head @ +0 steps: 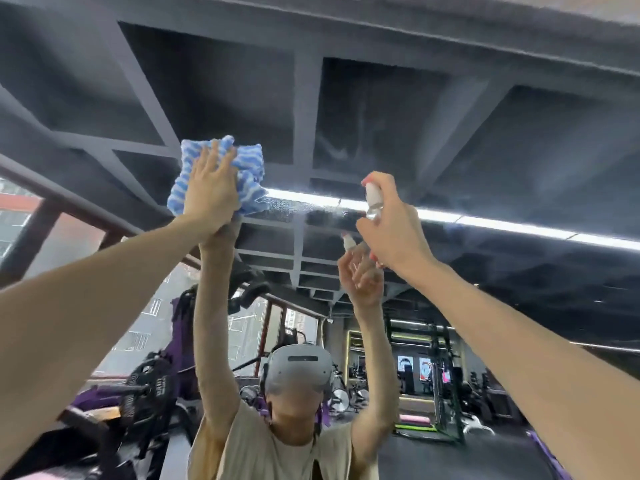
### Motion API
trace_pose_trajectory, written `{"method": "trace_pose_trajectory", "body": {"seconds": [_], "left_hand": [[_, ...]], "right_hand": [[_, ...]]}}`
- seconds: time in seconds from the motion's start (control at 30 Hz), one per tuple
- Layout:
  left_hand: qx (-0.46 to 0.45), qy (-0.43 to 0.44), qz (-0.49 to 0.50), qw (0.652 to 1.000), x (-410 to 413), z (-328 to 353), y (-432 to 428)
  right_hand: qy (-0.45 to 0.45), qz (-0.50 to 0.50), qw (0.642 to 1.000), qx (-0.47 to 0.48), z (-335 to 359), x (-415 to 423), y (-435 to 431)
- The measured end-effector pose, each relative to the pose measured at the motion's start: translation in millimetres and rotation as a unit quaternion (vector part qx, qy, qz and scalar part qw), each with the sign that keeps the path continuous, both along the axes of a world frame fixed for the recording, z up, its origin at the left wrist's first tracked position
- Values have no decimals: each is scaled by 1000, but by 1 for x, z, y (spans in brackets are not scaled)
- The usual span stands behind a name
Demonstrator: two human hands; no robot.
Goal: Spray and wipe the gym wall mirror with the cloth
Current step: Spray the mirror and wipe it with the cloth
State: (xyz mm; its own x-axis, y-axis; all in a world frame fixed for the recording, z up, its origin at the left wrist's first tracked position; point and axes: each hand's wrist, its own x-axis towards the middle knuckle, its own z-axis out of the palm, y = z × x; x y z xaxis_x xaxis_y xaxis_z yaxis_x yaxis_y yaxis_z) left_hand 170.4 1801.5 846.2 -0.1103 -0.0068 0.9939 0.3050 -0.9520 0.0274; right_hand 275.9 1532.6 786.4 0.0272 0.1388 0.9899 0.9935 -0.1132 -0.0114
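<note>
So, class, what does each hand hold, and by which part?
The right hand grips the spray bottle round its body; the left hand presses flat on the cloth, gripping nothing.

A single head-worn view faces the mirror [398, 126] from near, tilted upward toward its upper part; the wearer's own reflection [277, 445] sits low in the mirror, beneath centre.

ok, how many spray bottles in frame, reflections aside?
1. The spray bottle is gripped in the right hand, right of centre. The smaller one just below-left is its reflection. No others visible.
</note>
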Motion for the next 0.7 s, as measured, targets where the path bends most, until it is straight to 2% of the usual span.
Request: {"method": "trace_pose_trajectory", "body": {"seconds": [0.13,0.23,0.33,0.4,0.5,0.57,0.7], "left_hand": [[-9,2,-20,1000,3,-4,-14],[104,71,14,992,27,-31,-49],[241,207,37,947,72,-56,-107],[278,231,60,930,97,-44,-133],[185,159,104,964,103,5,-132],[142,118,92,979,97,33,-119],[76,32,86,993,62,87,-75]], "right_hand": [[0,17,999,48,5,6,-11],[-17,18,998,59,15,6,-19],[-12,13,997,71,22,8,-21],[-15,12,997,80,28,10,-27],[-4,18,995,101,42,22,-48],[9,32,993,113,53,32,-57],[-45,33,993,101,76,42,-55]]}}
